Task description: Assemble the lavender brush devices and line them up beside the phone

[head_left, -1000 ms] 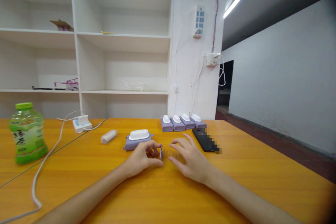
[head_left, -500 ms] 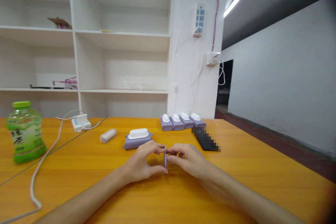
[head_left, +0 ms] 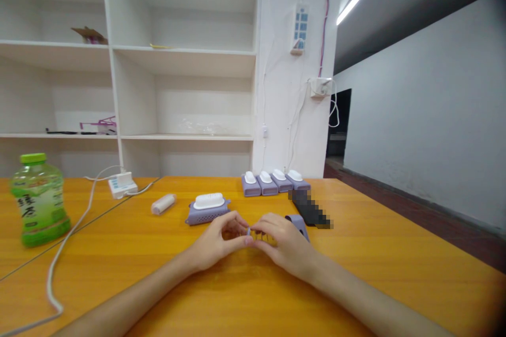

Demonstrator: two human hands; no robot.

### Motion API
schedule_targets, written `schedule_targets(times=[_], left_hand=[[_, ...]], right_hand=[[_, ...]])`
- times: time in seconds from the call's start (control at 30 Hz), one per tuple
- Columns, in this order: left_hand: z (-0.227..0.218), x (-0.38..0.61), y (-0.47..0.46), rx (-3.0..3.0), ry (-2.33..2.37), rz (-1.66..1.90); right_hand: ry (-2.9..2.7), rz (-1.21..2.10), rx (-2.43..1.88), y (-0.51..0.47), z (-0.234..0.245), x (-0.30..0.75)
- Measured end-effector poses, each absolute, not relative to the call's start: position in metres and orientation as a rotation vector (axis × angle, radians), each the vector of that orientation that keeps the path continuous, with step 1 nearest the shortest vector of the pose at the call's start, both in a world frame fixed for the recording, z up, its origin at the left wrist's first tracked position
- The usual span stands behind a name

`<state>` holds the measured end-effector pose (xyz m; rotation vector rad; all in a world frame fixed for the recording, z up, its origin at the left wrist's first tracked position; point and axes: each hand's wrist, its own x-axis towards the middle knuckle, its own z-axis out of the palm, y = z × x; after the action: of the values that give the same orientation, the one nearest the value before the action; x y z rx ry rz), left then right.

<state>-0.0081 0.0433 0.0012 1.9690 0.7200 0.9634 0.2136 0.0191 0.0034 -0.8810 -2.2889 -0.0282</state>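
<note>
My left hand (head_left: 221,242) pinches a small flat purple piece (head_left: 249,231) between thumb and fingers, just above the table. From the other side, the bent fingertips and thumb of my right hand (head_left: 286,242) close in on the same piece. Most of it is hidden by the fingers, and I cannot make out whether the right fingers hold something else small. Behind my right hand lies a purple casing (head_left: 298,225) with an opening in it, partly covered by the hand. A purple holder with a white top (head_left: 208,210) sits beyond my left hand.
Several purple boxes with white tops (head_left: 266,185) stand in a row at the back. A black, partly pixelated object (head_left: 312,210) lies at the right. Leftward are a white roll (head_left: 163,204), a power strip (head_left: 122,185), its cable (head_left: 51,274) and a green bottle (head_left: 39,200).
The purple piece has turned and shows less between the fingers. My left thumb has risen against it, and my right hand has come closer. More of the purple casing behind shows.
</note>
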Motion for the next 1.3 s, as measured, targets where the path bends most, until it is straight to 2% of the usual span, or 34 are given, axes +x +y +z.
schedule_targets(times=[0.3, 0.73, 0.87, 1.0, 1.2, 1.3], left_hand=[[0.004, -0.001, 0.054, 1.655, 0.751, 0.789], [0.04, -0.016, 0.032, 1.324, 0.794, 0.523], [0.041, -0.012, 0.03, 1.433, 0.861, 0.591], [0.045, -0.02, 0.036, 1.822, 1.065, 0.748], [0.074, -0.059, 0.055, 2.417, 1.758, 1.215], [0.079, -0.091, 0.075, 2.496, 2.127, 1.211]], right_hand=[[-2.282, -0.308, -0.85, 0.018, 0.005, 0.211], [-2.197, -0.73, -0.685, 0.011, 0.007, 0.201], [-2.196, -0.58, -0.778, 0.008, 0.01, 0.201], [-2.203, -0.352, -0.809, 0.008, 0.014, 0.205], [-2.269, -0.093, -0.719, 0.005, 0.016, 0.208], [-2.336, -0.068, -0.715, 0.0, 0.017, 0.206]])
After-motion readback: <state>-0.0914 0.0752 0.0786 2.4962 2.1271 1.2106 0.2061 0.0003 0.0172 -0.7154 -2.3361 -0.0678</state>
